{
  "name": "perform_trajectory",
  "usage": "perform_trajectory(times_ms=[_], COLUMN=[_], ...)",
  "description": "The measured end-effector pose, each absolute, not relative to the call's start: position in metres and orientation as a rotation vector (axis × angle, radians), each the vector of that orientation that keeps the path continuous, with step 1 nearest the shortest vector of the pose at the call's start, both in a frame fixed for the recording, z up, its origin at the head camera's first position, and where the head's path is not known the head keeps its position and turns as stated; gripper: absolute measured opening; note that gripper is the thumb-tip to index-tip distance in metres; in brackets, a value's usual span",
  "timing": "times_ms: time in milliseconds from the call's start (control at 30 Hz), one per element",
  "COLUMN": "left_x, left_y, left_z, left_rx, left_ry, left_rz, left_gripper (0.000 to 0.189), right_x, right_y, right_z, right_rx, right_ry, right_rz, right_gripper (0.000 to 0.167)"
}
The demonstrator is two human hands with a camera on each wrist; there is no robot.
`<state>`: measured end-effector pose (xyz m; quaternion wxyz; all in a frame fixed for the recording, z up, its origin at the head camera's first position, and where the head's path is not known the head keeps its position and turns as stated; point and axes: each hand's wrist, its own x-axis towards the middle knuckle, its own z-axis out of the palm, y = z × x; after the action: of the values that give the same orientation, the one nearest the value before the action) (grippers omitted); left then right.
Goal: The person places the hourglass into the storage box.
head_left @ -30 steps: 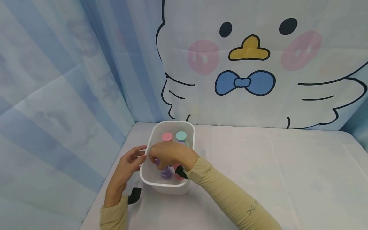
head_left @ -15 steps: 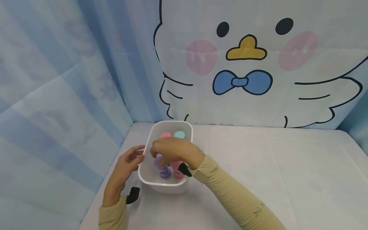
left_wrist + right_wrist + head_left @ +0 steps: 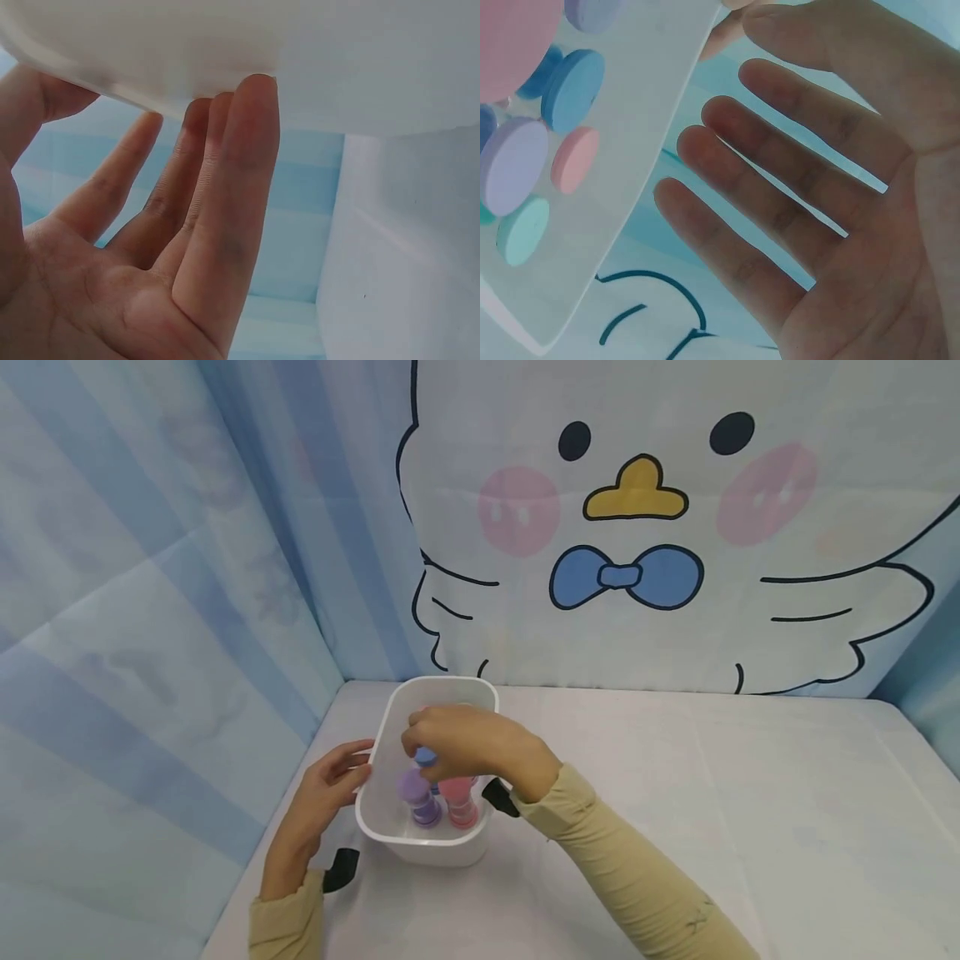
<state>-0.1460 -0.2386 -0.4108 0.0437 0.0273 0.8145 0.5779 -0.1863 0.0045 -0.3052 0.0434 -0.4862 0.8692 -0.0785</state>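
A white plastic bin (image 3: 427,842) holds several upright pieces, narrow in the middle with round coloured caps. At its near end stand a purple one (image 3: 414,787) and a pink one (image 3: 455,789), with a blue cap (image 3: 425,756) just behind. My right hand (image 3: 465,743) is over the bin, hiding its far part. In the right wrist view its fingers are fairly straight and hold nothing; blue (image 3: 576,90), lilac (image 3: 514,166) and mint (image 3: 523,230) caps show beside it. My left hand (image 3: 322,797) touches the bin's left side with extended fingertips (image 3: 259,94).
The bin stands on a white-covered table (image 3: 637,827), near its back left corner. A blue striped curtain (image 3: 150,610) rises on the left. Behind the table hangs a cloth backdrop (image 3: 637,643) with a cartoon bird.
My right hand has lifted off the purple piece and moved back and to the right, uncovering the near purple and pink pieces and a blue cap. The left hand stays at the bin's side.
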Motion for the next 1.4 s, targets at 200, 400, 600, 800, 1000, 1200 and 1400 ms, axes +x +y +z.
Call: perform_trajectory(times_ms=[200, 400, 600, 800, 1000, 1200, 1400], left_x=[-0.145, -0.144, -0.141, -0.138, -0.136, -0.134, -0.131], left_y=[-0.239, -0.238, -0.235, -0.229, -0.219, -0.203, -0.184], left_z=[-0.407, -0.395, -0.382, -0.368, -0.355, -0.346, -0.340], left_rx=[0.089, 0.147, 0.180, 0.200, 0.238, 0.261, 0.268], left_ry=[2.526, 2.583, 2.671, 2.697, 2.743, 2.730, 2.701], left_rz=[1.719, 1.679, 1.678, 1.719, 1.714, 1.759, 1.758], left_gripper=[0.049, 0.049, 0.044, 0.043, 0.040, 0.040, 0.042], right_x=[-0.184, -0.181, -0.178, -0.174, -0.168, -0.161, -0.155], right_y=[0.018, 0.036, 0.057, 0.082, 0.103, 0.121, 0.140], right_z=[-0.302, -0.299, -0.298, -0.299, -0.301, -0.303, -0.309], right_rx=[-1.473, -1.434, -1.385, -1.368, -1.321, -1.241, -1.147], right_ry=[2.680, 2.714, 2.781, 2.874, 2.958, 3.056, 3.140], right_rz=[-0.319, -0.392, -0.390, -0.382, -0.417, -0.394, -0.428], right_gripper=[0.018, 0.025, 0.032, 0.030, 0.032, 0.035, 0.039])
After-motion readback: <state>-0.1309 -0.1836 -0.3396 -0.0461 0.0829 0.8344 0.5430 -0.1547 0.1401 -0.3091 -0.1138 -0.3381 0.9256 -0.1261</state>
